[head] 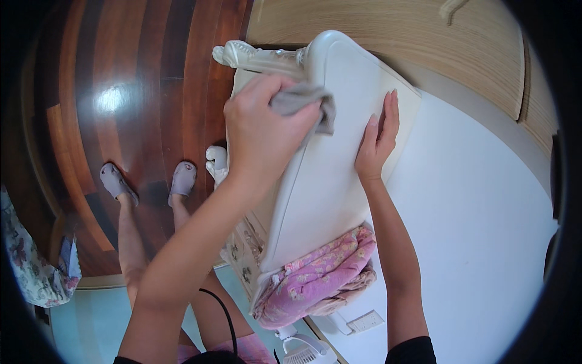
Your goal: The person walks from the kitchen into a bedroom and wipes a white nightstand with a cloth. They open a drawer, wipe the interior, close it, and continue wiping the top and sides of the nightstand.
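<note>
My left hand point(259, 132) grips a crumpled grey cloth point(295, 100) against the curved front edge of a white cabinet's top point(318, 177). The cloth bunches out between the thumb and fingers; the hand looks slightly blurred. To the right, my right hand point(381, 141) lies on the same white top near its wall side, thumb apart from the fingers and nothing visible in it. The cabinet has carved, scrolled white trim point(254, 54) at its upper left corner. Pink floral folded fabric point(318, 282) lies at the lower end of the top.
A light wood-grain cabinet point(409, 32) stands beyond, and a white wall point(468, 204) runs along the right. Below the fabric are a wall socket point(366, 322) and a white fan point(307, 352). A black cable point(223, 307) hangs by my legs. Floral cloth point(34, 268) is at far left.
</note>
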The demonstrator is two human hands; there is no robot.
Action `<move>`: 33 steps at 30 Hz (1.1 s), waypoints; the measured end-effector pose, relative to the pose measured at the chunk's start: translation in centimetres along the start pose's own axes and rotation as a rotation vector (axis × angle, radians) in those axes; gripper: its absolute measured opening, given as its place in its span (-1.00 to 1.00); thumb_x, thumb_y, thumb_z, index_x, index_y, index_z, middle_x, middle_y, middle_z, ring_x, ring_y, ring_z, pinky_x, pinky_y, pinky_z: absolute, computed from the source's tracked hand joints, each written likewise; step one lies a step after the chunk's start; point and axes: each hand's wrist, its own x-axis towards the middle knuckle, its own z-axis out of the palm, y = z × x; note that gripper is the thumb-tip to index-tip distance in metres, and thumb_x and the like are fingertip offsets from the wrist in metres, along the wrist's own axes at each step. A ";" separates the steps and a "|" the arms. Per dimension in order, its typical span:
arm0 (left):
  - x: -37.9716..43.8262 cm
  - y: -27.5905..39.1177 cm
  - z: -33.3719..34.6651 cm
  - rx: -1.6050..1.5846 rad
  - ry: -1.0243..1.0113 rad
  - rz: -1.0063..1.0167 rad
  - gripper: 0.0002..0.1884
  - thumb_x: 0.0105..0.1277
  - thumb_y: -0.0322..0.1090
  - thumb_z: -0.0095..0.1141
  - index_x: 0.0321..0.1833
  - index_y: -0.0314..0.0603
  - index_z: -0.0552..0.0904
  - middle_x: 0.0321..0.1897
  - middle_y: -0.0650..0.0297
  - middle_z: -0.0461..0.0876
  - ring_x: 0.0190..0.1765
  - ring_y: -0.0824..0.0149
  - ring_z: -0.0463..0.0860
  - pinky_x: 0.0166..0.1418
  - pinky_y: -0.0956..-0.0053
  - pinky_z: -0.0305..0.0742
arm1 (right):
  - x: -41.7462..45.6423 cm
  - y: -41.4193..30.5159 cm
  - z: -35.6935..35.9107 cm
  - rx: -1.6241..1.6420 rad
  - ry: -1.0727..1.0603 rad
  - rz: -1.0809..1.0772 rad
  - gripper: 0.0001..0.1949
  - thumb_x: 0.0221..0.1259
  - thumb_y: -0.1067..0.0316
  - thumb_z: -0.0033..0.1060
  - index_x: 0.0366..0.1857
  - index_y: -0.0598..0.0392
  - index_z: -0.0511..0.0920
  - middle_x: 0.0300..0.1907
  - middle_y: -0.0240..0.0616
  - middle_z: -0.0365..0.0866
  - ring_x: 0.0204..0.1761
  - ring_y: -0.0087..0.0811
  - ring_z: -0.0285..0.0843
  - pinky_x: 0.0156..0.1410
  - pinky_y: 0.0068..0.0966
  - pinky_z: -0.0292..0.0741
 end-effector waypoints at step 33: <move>-0.4 0.9 -0.4 0.046 -0.050 -0.088 -0.79 0.08 -0.37 0.44 -0.39 -0.34 0.67 -0.52 0.29 0.67 -0.41 0.53 0.57 -0.30 0.54 0.49 | 0.3 -0.1 -0.4 -0.179 0.009 -0.062 -0.46 0.40 0.42 -0.01 0.47 0.19 0.35 0.58 -0.03 0.23 0.61 0.06 0.10 0.66 -0.14 0.06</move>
